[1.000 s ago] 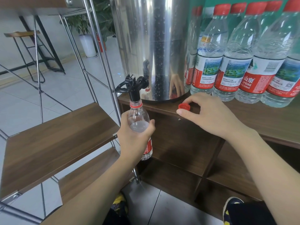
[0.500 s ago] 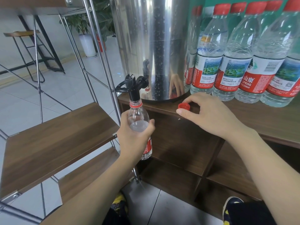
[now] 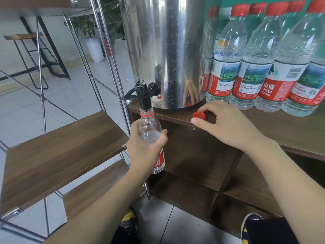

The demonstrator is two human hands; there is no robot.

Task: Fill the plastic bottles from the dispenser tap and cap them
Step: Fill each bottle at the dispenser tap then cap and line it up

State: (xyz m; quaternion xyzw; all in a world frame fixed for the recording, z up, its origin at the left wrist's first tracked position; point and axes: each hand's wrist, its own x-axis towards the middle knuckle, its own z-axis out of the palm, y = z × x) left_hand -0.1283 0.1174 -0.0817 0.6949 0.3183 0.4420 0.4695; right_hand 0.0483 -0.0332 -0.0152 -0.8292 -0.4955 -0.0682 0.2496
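1. Your left hand (image 3: 146, 147) grips the bottle (image 3: 150, 136) upright, mouth up against the black tap (image 3: 142, 93), just off the bench's (image 3: 290, 131) left front corner.
2. Your right hand (image 3: 226, 124) rests at the bench's front edge, thumb and fingers curled round one red cap (image 3: 199, 115).
3. Count: one open bottle, water up to its shoulder; five capped bottles (image 3: 253, 64) clearly visible along the bench's back; one steel dispenser (image 3: 165, 50).

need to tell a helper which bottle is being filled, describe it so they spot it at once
Find the steel dispenser on the wooden counter; its black tap juts over the edge. The uncapped bottle is under it, in the left hand, unlike the red-capped bottles on the counter.
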